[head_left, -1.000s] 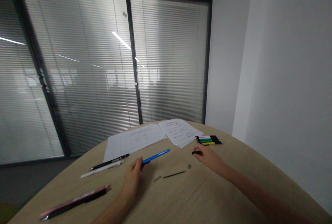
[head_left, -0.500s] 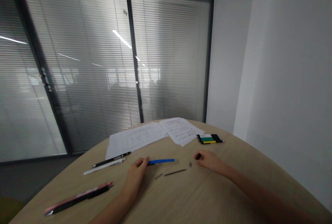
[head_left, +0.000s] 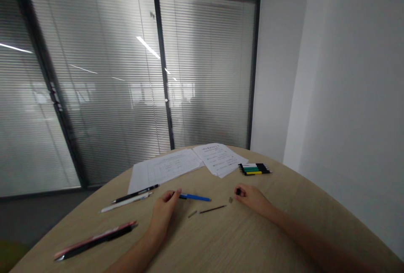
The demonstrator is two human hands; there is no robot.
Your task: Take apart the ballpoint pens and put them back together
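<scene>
- Blue pen (head_left: 195, 197) lies flat on the pale wood table (head_left: 252, 243), its dark end pointing toward the left hand (head_left: 163, 213).
- Left hand: half-curled and just beside that dark end, with nothing visibly held; whether it touches the pen cannot be told.
- Right hand (head_left: 252, 199), to the right of the blue pen, is pinched narrowly on a small black piece (head_left: 239, 191), mostly hidden in its grip.
- Just below the blue pen lie a thin dark rod (head_left: 212, 209) and a grey stub (head_left: 192, 214); a tiny metal bit (head_left: 230, 199) sits beside the right hand.
- Left of the blue pen, a black pen (head_left: 135, 193) lies alongside a white pen (head_left: 126, 202). Nearer the table's edge is a long pink-and-black item (head_left: 94, 239), either a pen or a slim case.
- Beyond the blue pen are two printed sheets (head_left: 164, 169) (head_left: 219, 159), their text too small to read, and a row of colored markers (head_left: 254, 169).
- The table's curved edge passes behind the sheets, before a glass partition with blinds (head_left: 205, 70), and runs down the right, near a white wall (head_left: 341, 96).
</scene>
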